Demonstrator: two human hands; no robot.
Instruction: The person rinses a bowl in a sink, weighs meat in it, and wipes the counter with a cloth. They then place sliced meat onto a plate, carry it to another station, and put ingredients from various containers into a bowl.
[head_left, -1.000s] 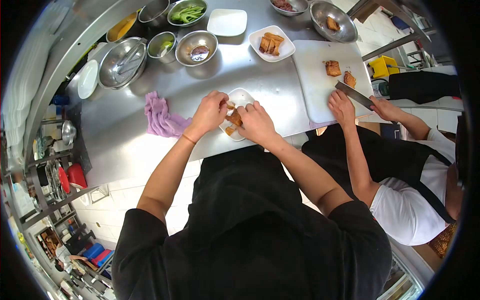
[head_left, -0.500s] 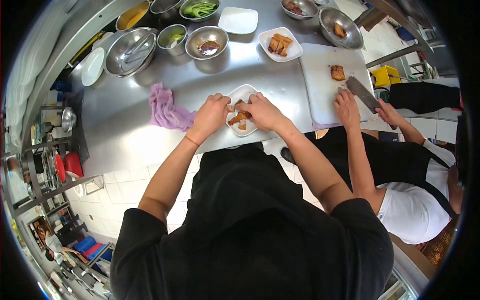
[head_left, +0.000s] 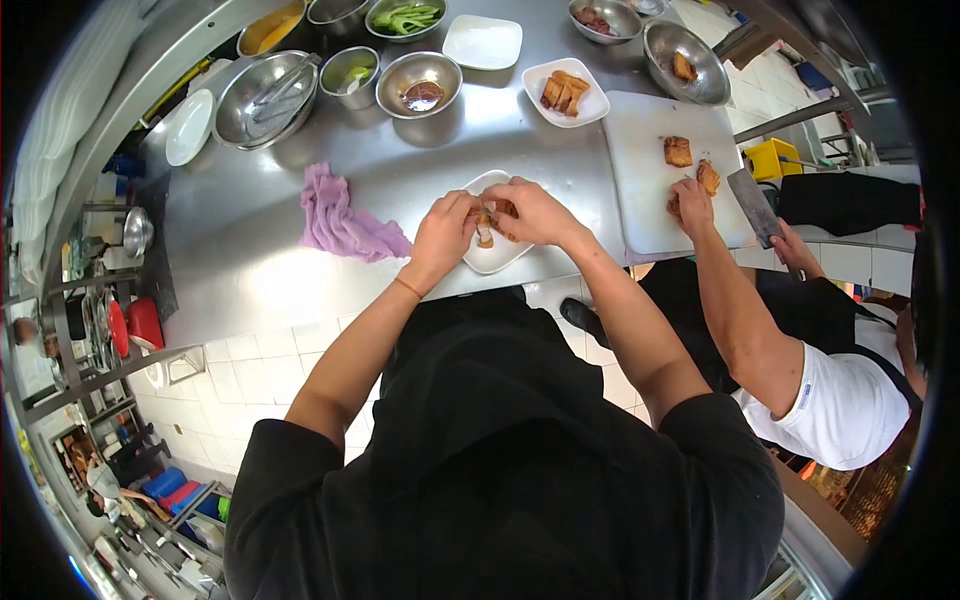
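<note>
On the steel table before me stands a small white dish holding browned meat pieces. My left hand is over its left side, thumb and fingers pinched on a piece of meat that they mostly cover. From the other side my right hand reaches in with curled fingers, gripping a browned piece of meat. The fingertips of both hands nearly meet above the dish. A crumpled purple cloth lies to the left of my left hand.
At right, a co-worker's hand touches meat on a white cutting board; the other holds a cleaver. Along the back stand a dish of sliced meat, an upper white plate and several steel bowls.
My left hand has moved right, closer to my right hand over the dish. The co-worker's cleaver has shifted right, away from the meat, and more cut pieces show on the board.
</note>
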